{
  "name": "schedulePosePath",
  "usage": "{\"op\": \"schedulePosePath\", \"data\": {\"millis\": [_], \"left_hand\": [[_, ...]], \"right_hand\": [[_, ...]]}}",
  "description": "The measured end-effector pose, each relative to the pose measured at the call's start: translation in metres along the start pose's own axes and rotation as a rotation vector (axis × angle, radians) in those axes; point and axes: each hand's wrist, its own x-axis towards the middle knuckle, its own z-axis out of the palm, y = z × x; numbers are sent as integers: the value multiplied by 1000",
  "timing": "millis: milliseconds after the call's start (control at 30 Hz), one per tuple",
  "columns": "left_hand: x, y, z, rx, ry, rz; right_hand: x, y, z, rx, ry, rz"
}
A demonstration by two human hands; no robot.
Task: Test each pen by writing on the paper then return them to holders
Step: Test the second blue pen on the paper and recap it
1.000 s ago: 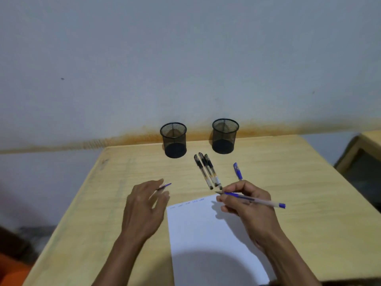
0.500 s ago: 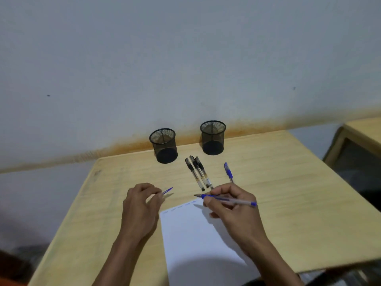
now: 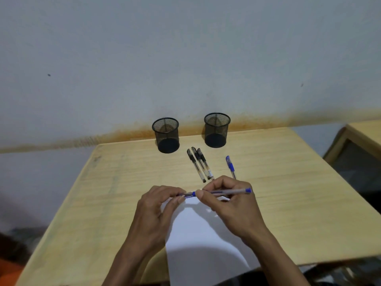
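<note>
Our 2 hands, left hand [image 3: 153,211] and right hand [image 3: 231,205], pinch the blue pen [image 3: 224,191] over the paper [image 3: 198,244], 4 pens untested, both holders [image 3: 166,135] empty.

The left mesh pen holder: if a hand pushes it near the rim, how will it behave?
The left mesh pen holder looks empty and see-through, so probably light; pushed high, it may tip instead of sliding. Its round wall suggests it would roll once it lies on the table.

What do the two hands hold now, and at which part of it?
The right hand pinches the blue pen near its writing end; the barrel points right. The left hand pinches the blue cap at that tip.
</note>
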Motion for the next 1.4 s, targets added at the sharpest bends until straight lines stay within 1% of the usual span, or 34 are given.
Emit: {"op": "schedulePosePath", "data": {"millis": [133, 233, 533, 667, 700, 733, 767, 800, 833, 867, 900, 933, 967, 1000, 1067, 1133, 1200, 1267, 1300, 1333, 1400], "left_hand": [[1, 8, 1, -49, 30, 14], [3, 13, 1, -29, 49, 43], [6, 18, 3, -14, -9, 106], [8, 25, 2, -39, -10, 67], [10, 27, 2, -35, -14, 52], [11, 28, 1, -20, -19, 43], [13, 29, 0, 3, -23, 37], [15, 28, -2, 22, -29, 28], [16, 27, -3, 38, -39, 14], [17, 25, -5, 53, -54, -2], [18, 24, -6, 68, -74, -15], [19, 23, -7, 80, -97, -24], [19, 23, -7, 86, -121, -27], [20, 23, -6, 89, -143, -28], [21, 26, -4, 95, -168, -28], [23, 27, -2, 103, -179, -40], [26, 29, 2, 92, -193, -58], [32, 29, 7, 45, -177, -94], [37, 28, 10, 24, -152, -129], [42, 25, 14, 24, -123, -166], [55, 15, 24, 95, -67, -221]], "right_hand": [[-1, -4, 1, 87, -2, 36], [-2, -6, 3, 167, 13, 71], [-7, 0, -1, 212, 36, 99], [-4, 2, -2, 275, -2, 132], [-3, 3, -1, 321, 7, 157], [-2, 5, -1, 372, 50, 189], [-2, 7, -2, 386, 128, 207], [-2, 9, -5, 324, 233, 178], [-4, 11, -10, 184, 345, 82], [-5, 15, -16, -31, 418, -83], [-5, 19, -21, -275, 440, -304], [-2, 23, -24, -500, 418, -512], [1, 26, -25, -673, 371, -650], [5, 28, -26, -789, 319, -735], [12, 34, -26, -916, 257, -824], [18, 36, -27, -949, 219, -859], [21, 41, -31, -963, 170, -837], [23, 47, -37, -953, 164, -749], [25, 48, -42, -918, 201, -664], [28, 47, -48, -856, 260, -538], [39, 42, -61, -696, 365, -190]]}}
